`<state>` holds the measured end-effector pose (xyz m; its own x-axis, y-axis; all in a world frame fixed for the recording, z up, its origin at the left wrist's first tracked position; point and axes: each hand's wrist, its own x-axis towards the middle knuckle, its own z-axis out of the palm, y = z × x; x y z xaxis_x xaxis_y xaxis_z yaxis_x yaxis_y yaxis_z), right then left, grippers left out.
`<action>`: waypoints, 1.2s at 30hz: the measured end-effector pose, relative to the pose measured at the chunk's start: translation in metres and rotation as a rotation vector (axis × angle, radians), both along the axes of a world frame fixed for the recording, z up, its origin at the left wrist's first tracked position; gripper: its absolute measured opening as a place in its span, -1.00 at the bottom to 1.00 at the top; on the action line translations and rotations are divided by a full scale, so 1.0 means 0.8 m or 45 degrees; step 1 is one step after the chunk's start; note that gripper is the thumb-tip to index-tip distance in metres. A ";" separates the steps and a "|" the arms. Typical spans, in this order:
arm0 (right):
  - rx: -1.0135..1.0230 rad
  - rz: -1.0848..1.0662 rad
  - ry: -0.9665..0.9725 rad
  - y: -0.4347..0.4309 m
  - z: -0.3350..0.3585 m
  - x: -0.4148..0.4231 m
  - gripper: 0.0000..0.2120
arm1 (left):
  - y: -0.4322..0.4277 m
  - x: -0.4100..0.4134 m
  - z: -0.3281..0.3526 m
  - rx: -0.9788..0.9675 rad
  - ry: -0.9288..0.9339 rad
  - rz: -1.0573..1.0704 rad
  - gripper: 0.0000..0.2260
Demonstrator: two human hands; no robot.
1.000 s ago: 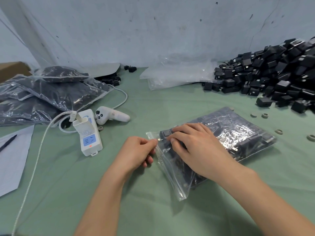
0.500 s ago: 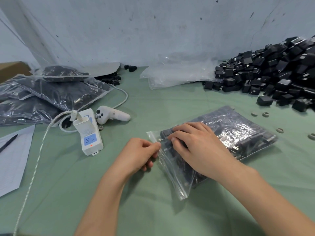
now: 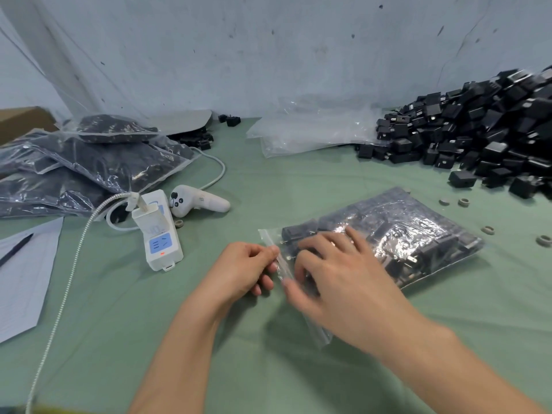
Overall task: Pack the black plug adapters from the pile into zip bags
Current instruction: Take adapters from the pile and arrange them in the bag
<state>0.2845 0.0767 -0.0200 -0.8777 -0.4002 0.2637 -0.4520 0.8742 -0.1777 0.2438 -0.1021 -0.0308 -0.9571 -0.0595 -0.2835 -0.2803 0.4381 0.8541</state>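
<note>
- Since the earlier frame, the right hand [image 3: 337,279] has slid along the mouth of the zip bag [image 3: 403,228] toward its near end; it is blurred by motion.
- Left hand [image 3: 239,270]: unchanged in place, thumb and forefinger clamped on the zip bag at its seal strip [image 3: 270,239], other fingers curled under.
- Right hand: fingers spread and resting on top of the bag just behind the strip. Blur prevents telling whether the thumb pinches the strip or only presses on it.
- Zip bag: lies flat on the green table cloth [image 3: 298,174] at centre, filled with black plug adapters, mouth toward the left hand.
- Pile of black plug adapters [image 3: 478,135]: heaped at the far right against the wall, well apart from the bag; one loose adapter [image 3: 462,178] sits at its near edge.
- Small rings [image 3: 463,202]: scattered on the cloth between the pile and the bag.
- Empty clear bags [image 3: 307,130]: stacked at the far centre, touching the pile's left edge.
- Filled bags [image 3: 89,162]: stacked at the far left.
- White power strip [image 3: 158,234], with a braided cable [image 3: 68,279] plugged in, stands left of the left hand; a white controller [image 3: 197,201] lies just beyond it.
- Paper sheet [image 3: 24,279] with a pen [image 3: 15,249] on it: at the left edge.
</note>
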 end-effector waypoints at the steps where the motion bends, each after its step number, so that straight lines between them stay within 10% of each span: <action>1: 0.047 0.014 -0.040 -0.002 -0.003 0.010 -0.59 | 0.001 0.000 0.000 -0.008 -0.001 0.003 -0.65; 20: -0.016 0.094 0.542 0.013 -0.044 0.066 -0.92 | 0.013 0.011 -0.002 0.123 0.022 0.083 -0.70; 36: -0.072 0.267 0.490 0.023 -0.047 0.058 -0.89 | 0.013 0.016 0.003 0.123 -0.003 0.016 -0.70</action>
<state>0.3307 0.0954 -0.0574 -0.6126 -0.5344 0.5823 -0.6610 0.7504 -0.0067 0.2565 -0.0915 -0.0286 -0.9559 -0.0434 -0.2905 -0.2869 0.3500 0.8917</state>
